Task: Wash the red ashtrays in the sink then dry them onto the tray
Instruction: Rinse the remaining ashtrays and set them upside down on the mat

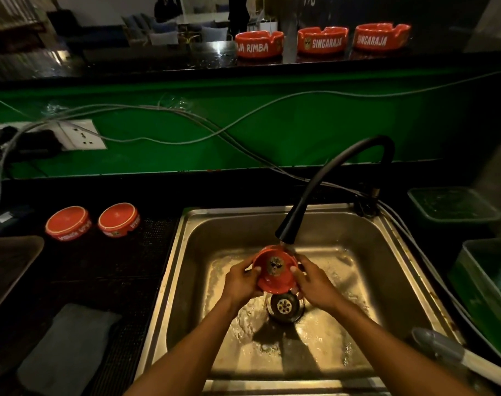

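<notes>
A red ashtray [275, 271] is tilted toward me over the steel sink [192, 247], right under the black faucet head [286, 231]. My left hand [242, 281] grips its left rim and my right hand [315, 284] grips its right rim. Water pools around the drain [285, 305]. Two red ashtrays [68, 222] [118, 219] lie upside down on the dark mat left of the sink. Three more red ashtrays [259, 44] [323, 40] [382, 37] stand upright on the raised bar counter behind. A dark tray [6, 264] sits at the far left.
A grey cloth [69, 347] lies on the counter at front left. Cables [186, 121] run along the green wall past a socket [80, 135]. Green tubs [455, 207] [489, 287] stand right of the sink. A grey handle [443, 350] pokes in at right.
</notes>
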